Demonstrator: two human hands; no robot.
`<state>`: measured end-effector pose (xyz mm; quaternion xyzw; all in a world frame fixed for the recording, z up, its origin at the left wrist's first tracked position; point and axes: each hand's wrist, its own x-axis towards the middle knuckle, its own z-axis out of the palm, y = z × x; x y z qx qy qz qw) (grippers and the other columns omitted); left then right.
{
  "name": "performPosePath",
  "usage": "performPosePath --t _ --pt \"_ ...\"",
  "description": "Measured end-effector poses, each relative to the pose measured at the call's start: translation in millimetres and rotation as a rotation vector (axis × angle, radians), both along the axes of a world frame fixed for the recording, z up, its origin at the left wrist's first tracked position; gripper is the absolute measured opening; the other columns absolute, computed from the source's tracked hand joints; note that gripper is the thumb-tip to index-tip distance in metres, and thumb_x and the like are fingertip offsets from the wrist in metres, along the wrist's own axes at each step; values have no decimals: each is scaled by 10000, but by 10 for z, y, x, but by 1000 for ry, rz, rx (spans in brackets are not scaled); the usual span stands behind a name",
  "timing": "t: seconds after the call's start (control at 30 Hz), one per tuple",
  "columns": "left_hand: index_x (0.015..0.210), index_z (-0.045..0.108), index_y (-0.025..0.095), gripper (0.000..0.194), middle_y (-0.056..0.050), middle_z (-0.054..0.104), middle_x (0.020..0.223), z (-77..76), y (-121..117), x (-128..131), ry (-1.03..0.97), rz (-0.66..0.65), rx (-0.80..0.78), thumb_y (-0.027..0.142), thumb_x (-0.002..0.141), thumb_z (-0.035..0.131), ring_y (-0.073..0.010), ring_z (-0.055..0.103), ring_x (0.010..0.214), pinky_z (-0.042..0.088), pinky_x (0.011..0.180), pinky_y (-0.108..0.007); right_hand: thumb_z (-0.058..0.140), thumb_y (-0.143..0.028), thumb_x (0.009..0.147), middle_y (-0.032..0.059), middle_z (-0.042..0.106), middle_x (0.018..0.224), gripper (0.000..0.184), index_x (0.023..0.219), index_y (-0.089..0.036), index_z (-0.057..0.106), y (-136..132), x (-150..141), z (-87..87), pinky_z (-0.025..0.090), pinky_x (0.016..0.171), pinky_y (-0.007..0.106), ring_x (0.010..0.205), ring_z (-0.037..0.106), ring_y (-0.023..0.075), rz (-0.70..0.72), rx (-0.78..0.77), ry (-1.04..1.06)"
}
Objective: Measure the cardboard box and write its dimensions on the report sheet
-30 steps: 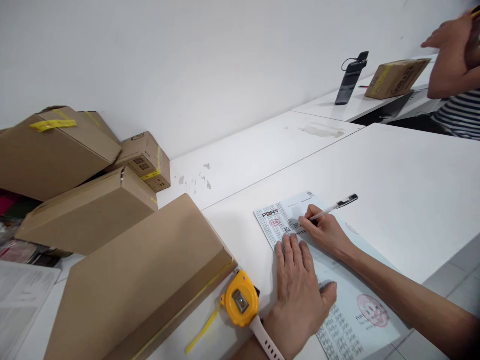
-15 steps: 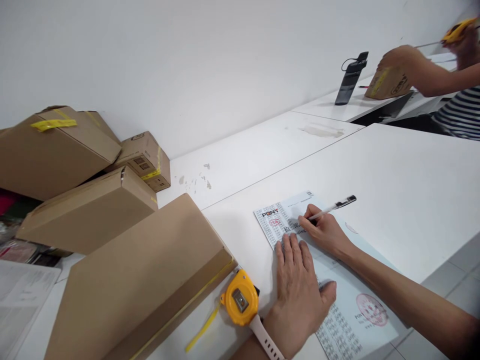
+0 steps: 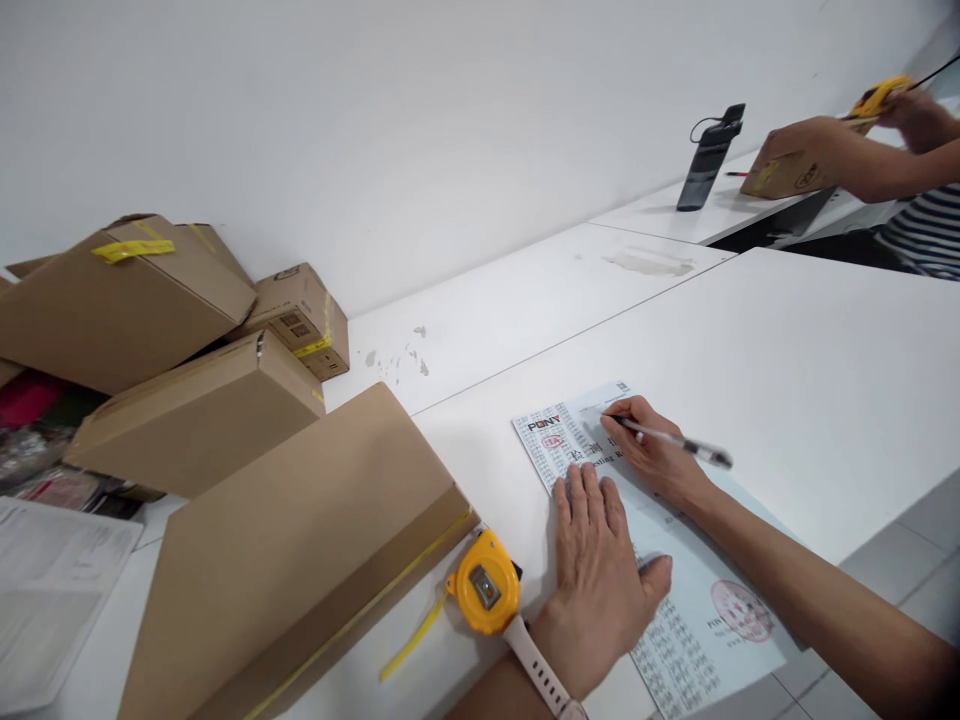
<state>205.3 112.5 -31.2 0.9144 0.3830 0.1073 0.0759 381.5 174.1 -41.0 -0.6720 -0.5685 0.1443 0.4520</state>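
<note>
A pale blue printed report [image 3: 720, 560] with a red stamp and a "PONY" heading lies on the white table. My left hand [image 3: 596, 560] rests flat across its left edge, fingers stretched out. Between the fingers of my right hand [image 3: 652, 445] is a pen [image 3: 686, 443], slanting over the upper part of the sheet; its tip is hidden by the fingers. Beside my left wrist, which wears a pale pink watch strap, sits a yellow tape measure [image 3: 486, 585] with a short yellow strap.
A large cardboard box [image 3: 300, 540] stands left of the tape measure, with several more cardboard boxes [image 3: 135, 300] behind it. A dark water bottle [image 3: 709, 160] stands at the far right. There a co-worker's arm [image 3: 877, 160] reaches over a small box, a yellow tape measure [image 3: 881, 97] in hand.
My right hand has shifted slightly up the sheet and the pen leans lower to the right, its end blurred. My left hand stays in place. The co-worker's tape measure has come closer to the small box.
</note>
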Motion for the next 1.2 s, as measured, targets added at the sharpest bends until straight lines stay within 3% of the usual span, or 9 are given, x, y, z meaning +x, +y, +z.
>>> performPosePath --t 0.1,0.2,0.33,0.43,0.53,0.63,0.73,0.83,1.2 --pt "1531 316 4 719 -258 248 1640 142 -146 -57 -19 2 56 494 1014 412 -368 108 1542 283 1232 -559 489 -257 912 65 641 963 187 1017 -257 645 21 75 -59 458 709 346 863 603 242 52 55 -222" --pt "1425 476 83 535 -228 465 1533 289 -313 -288 -96 34 107 421 1011 447 -344 310 1500 403 1176 -535 442 -140 864 92 650 979 364 1111 -259 682 55 123 -169 472 719 362 937 609 274 94 65 -374" --pt "1296 550 132 382 -212 583 1394 320 -434 -773 -176 290 160 240 931 581 -382 486 1361 459 1092 -601 404 -94 852 109 689 978 469 1240 -208 640 93 125 -253 480 701 369 942 628 280 52 92 -438" --pt "1372 474 129 545 -233 520 1450 257 -416 -1042 -275 561 6 170 856 643 -415 462 1356 380 1108 -663 394 -193 920 123 706 970 392 1230 -187 633 70 67 -159 461 633 365 909 642 287 -33 155 -420" --pt "1375 455 143 624 -218 559 1403 276 -366 -1170 -410 662 -205 125 790 672 -395 487 1325 365 1115 -621 399 -320 959 140 698 923 348 1147 -204 667 -38 -77 76 437 602 371 895 642 304 -92 246 -374" --pt "1333 472 199 593 -150 638 1275 454 -389 -1264 -578 595 -369 218 787 701 -309 607 1160 498 995 -477 438 -455 976 127 701 914 346 1061 -240 695 -253 -331 381 450 618 376 815 632 278 40 184 -186" --pt "1323 464 216 561 -115 652 1163 721 -484 -1382 -931 389 -693 404 841 679 -255 646 1004 538 827 -374 428 -640 963 103 713 876 493 977 -235 709 -518 -668 686 488 614 360 742 623 240 431 -191 194" --pt "1312 467 213 609 -111 644 1127 954 -569 -1507 -1105 250 -814 523 838 690 -250 638 965 507 746 -332 324 -762 934 109 697 850 666 848 -209 685 -718 -985 956 494 620 346 747 603 227 750 -472 444" --pt "1245 516 222 609 -106 694 1109 1419 -668 -2010 -1161 229 -753 569 803 749 -270 684 963 513 771 -348 598 -700 849 21 562 704 505 728 -211 549 -742 -1755 1518 325 542 276 610 400 135 1026 -593 680"
